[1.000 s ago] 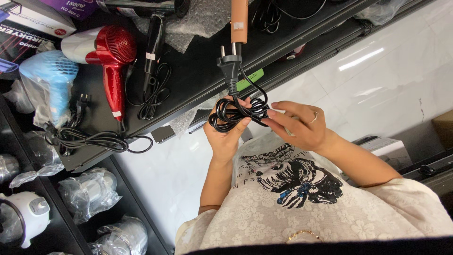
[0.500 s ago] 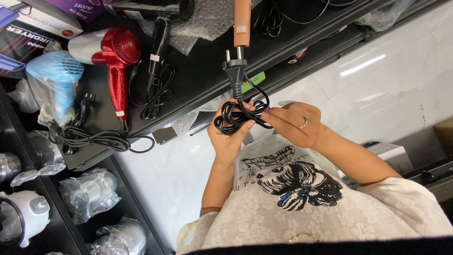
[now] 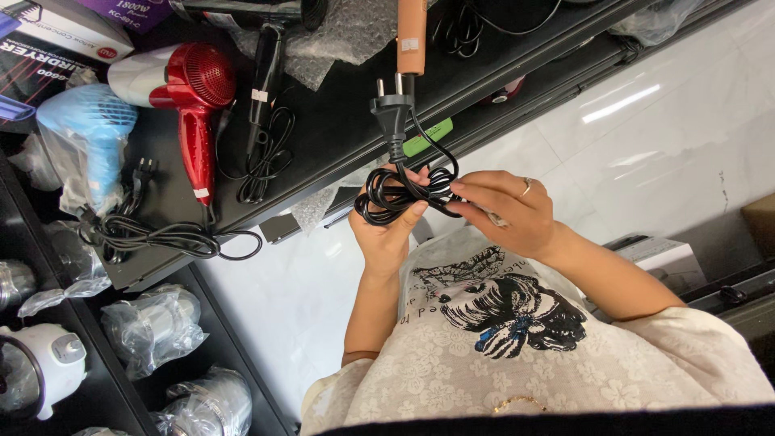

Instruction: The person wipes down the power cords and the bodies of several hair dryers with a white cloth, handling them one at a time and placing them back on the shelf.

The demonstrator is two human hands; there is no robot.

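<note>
- Black countertop (image 3: 339, 121) runs across the upper frame, with a white glossy floor (image 3: 646, 137) beside it.
- Dark shelves (image 3: 113, 387) at the lower left hold plastic-wrapped appliances (image 3: 153, 323) and a white appliance (image 3: 48, 367).
- Red hair dryer (image 3: 190, 97) lies on the countertop; a blue hair dryer (image 3: 85, 133) in clear wrap sits just beside it, and a black hair dryer (image 3: 266, 48) is near, its cord loose.
- Loose black cable (image 3: 161, 238) trails along the counter edge.
- Orange-brown handle (image 3: 412, 36) lies on the countertop, just above the hands.
- Left hand (image 3: 387, 234): fingers closed around a coiled black power cord (image 3: 404, 194), thumb over the loops.
- Right hand (image 3: 508, 214): fingertips pinch the coil from the other side; ring on one finger.
- The cord bundle is held in the air between both hands, just off the counter edge; its plug (image 3: 393, 113) sticks up, prongs pointing away.
- Green object (image 3: 428, 137) on the counter edge, just behind the cord.
</note>
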